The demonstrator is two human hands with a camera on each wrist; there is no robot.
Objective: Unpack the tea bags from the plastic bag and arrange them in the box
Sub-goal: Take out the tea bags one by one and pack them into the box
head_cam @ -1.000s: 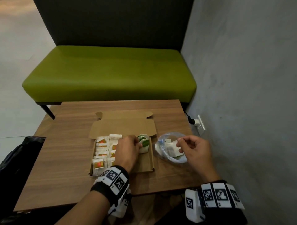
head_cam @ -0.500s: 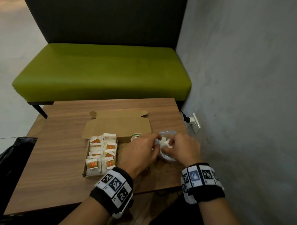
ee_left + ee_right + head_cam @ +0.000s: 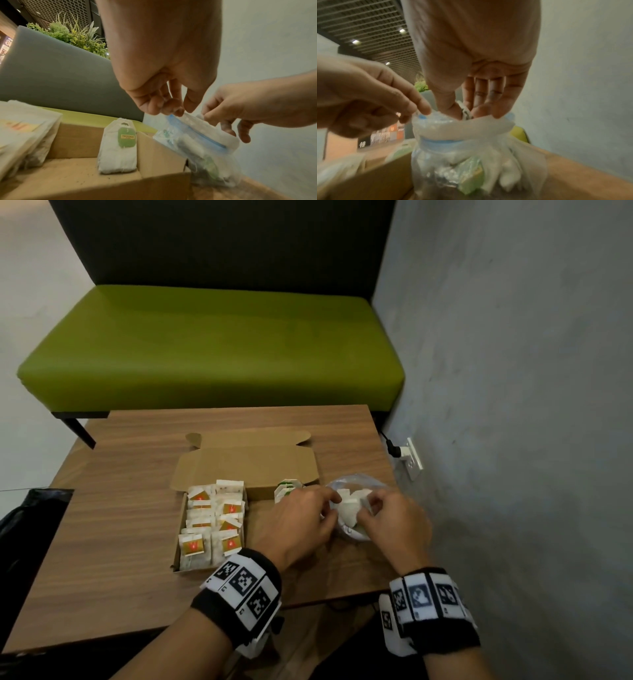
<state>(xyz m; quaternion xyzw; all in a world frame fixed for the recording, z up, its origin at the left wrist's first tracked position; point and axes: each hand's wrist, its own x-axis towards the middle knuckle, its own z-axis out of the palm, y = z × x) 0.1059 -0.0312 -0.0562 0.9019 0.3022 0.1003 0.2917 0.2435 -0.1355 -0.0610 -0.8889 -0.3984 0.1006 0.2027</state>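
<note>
An open cardboard box (image 3: 246, 467) lies on the wooden table. Red-tagged tea bags (image 3: 212, 518) fill its left side, and green-tagged tea bags (image 3: 287, 489) stand in its far right corner (image 3: 120, 146). Just right of the box stands the clear plastic bag (image 3: 356, 484) with a blue zip strip (image 3: 205, 143); more tea bags show through it (image 3: 462, 148). My left hand (image 3: 329, 505) pinches the bag's rim on the left (image 3: 181, 112). My right hand (image 3: 368, 508) reaches into the bag's mouth and pinches a white tea bag (image 3: 465, 112) between thumb and fingers.
A green bench (image 3: 212, 350) runs behind the table. The grey wall (image 3: 513, 405) is close on the right, with a socket and plug (image 3: 409, 458). A black bag (image 3: 30, 529) lies at the left. The table's near edge (image 3: 137, 625) is just under my wrists.
My left hand let go of the green-tagged tea bags in the box and moved right to the plastic bag's rim. My right hand went down into the bag's mouth.
</note>
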